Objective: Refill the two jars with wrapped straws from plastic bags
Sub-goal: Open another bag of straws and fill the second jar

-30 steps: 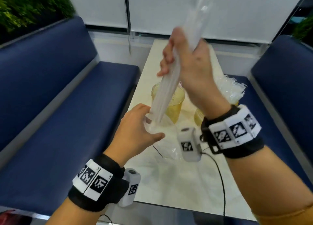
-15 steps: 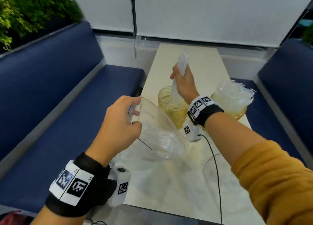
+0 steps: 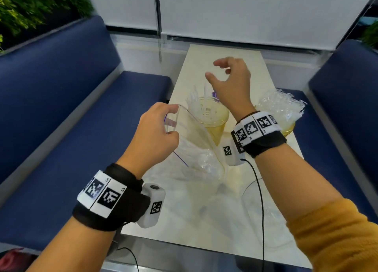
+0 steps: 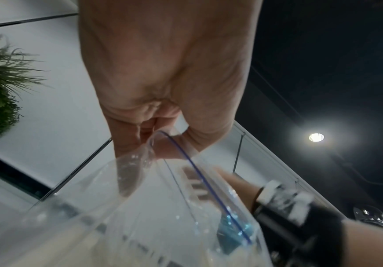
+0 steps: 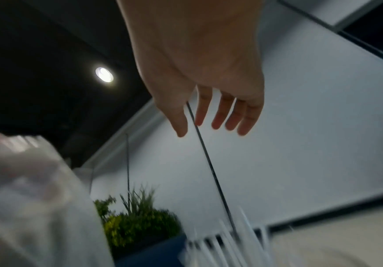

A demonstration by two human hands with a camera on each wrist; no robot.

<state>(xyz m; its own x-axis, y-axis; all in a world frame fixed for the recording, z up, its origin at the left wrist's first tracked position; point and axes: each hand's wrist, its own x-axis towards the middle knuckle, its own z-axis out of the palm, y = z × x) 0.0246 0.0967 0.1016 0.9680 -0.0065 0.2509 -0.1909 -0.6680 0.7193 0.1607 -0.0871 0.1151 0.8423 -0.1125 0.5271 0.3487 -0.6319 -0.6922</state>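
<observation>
From the head view, the left hand (image 3: 155, 128) is pinching the open rim of a clear plastic bag (image 3: 196, 148) and holding it up over the pale table (image 3: 204, 210), just in front of the near jar (image 3: 208, 116). The left wrist view is showing what the head view is hiding: the thumb and curled fingers (image 4: 128, 144) are closing on the mouth of the bag (image 4: 163, 207) right at its blue zip line, with the film hanging down from the grip. The right hand (image 3: 231, 81) is hovering above the near jar, holding nothing, with fingers loosely bent and spread; the right wrist view is confirming this, showing the right hand (image 5: 208, 75) with fingers (image 5: 220, 112) parted and nothing between them. White wrapped straws (image 3: 202, 101) are standing in the near jar, fanning out above its rim; in the right wrist view the same straws (image 5: 226, 240) are appearing as a blurred row of white tips below the hand. Only the head view is showing the second jar (image 3: 286, 126) to the right, topped with crumpled clear wrapping and partly hidden behind the right wrist, and the blue benches (image 3: 61, 118) flanking the table.
</observation>
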